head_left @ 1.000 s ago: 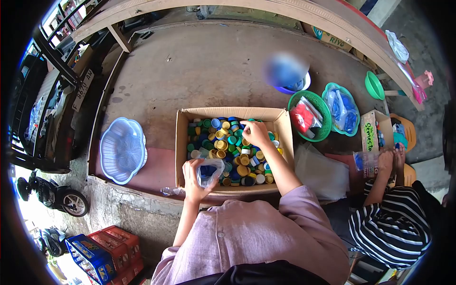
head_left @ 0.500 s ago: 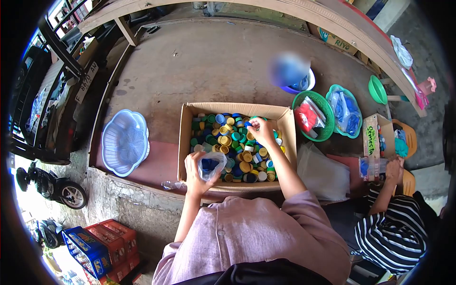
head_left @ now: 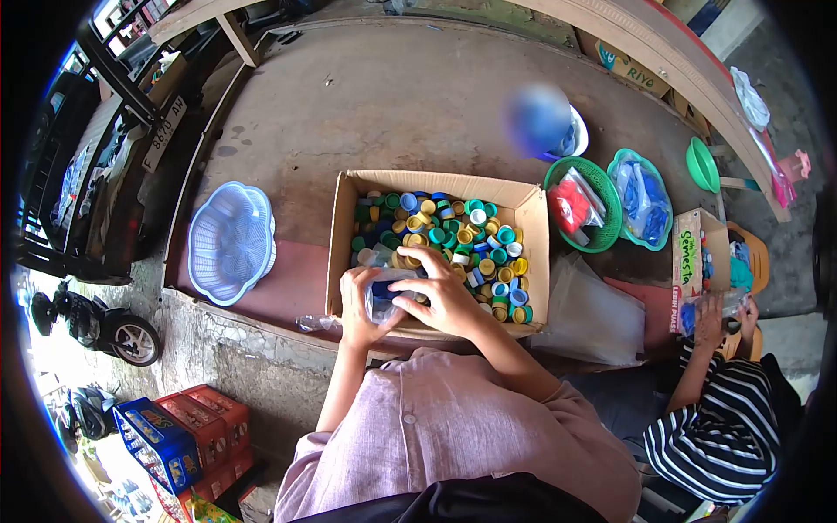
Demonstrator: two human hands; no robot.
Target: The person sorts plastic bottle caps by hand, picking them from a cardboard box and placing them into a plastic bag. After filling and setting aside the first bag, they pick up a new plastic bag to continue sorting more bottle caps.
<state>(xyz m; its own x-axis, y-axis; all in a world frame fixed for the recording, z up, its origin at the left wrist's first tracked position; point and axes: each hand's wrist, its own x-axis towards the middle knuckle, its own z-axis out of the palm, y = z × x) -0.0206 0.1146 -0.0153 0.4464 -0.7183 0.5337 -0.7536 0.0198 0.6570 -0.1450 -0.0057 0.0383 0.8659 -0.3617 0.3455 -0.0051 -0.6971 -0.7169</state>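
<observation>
My left hand (head_left: pixel 356 307) is closed around a clear plastic bag (head_left: pixel 378 305) with dark blue bottle caps inside, over the near left part of a cardboard box (head_left: pixel 532 209). My right hand (head_left: pixel 443 295) is at the mouth of the bag, thumb and fingers apart, and I see no cap in it. Beneath both hands the box holds many loose bottle caps (head_left: pixel 471 234) in yellow, green, blue and white. The hands hide some of the caps at the near left.
A pale blue plastic basket (head_left: pixel 231 244) stands left of the box. To the right are a green basket (head_left: pixel 610 205), a teal basket (head_left: pixel 665 222) and a stack of clear plastic sheets or bags (head_left: pixel 580 318). A co-worker in a striped top (head_left: pixel 719 427) handles a bag at the far right.
My right hand has come from the caps at the right of the box, where it pinched a blue cap, to the bag's mouth at the left. The left hand has barely moved.
</observation>
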